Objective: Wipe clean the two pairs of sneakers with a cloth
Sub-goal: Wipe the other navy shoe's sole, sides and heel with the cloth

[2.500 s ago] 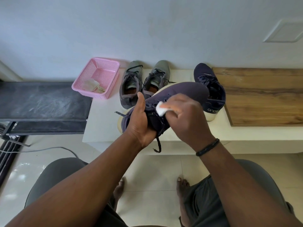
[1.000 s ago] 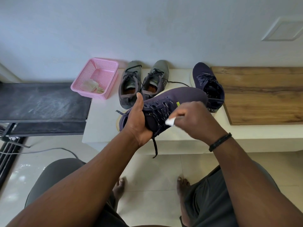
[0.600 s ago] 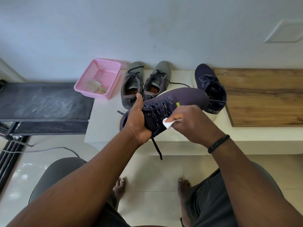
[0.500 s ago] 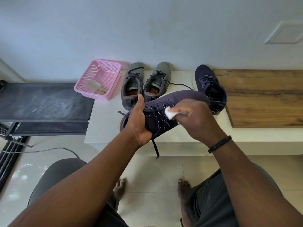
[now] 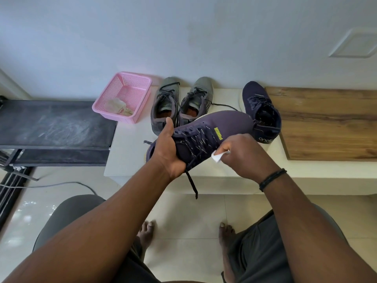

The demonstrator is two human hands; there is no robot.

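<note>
My left hand (image 5: 168,151) grips the heel end of a dark purple sneaker (image 5: 220,127), held tilted above the white ledge (image 5: 130,144) with its toe pointing right. My right hand (image 5: 243,154) pinches a small white cloth (image 5: 216,156) against the sneaker's near side, below the laces. A loose lace end hangs down from the shoe. Its navy partner (image 5: 262,111) stands on the ledge at the back right. A pair of grey sneakers (image 5: 179,103) stands side by side behind the held shoe.
A pink plastic basket (image 5: 140,92) with a crumpled beige cloth (image 5: 119,106) sits at the ledge's back left. A wooden board (image 5: 330,123) covers the ledge's right part. A dark low table (image 5: 55,127) lies left. My knees and bare feet are below, over pale floor tiles.
My right hand with the cloth has slid from the top of the laces down and toward me, to the sneaker's near side. My left hand keeps the same grip.
</note>
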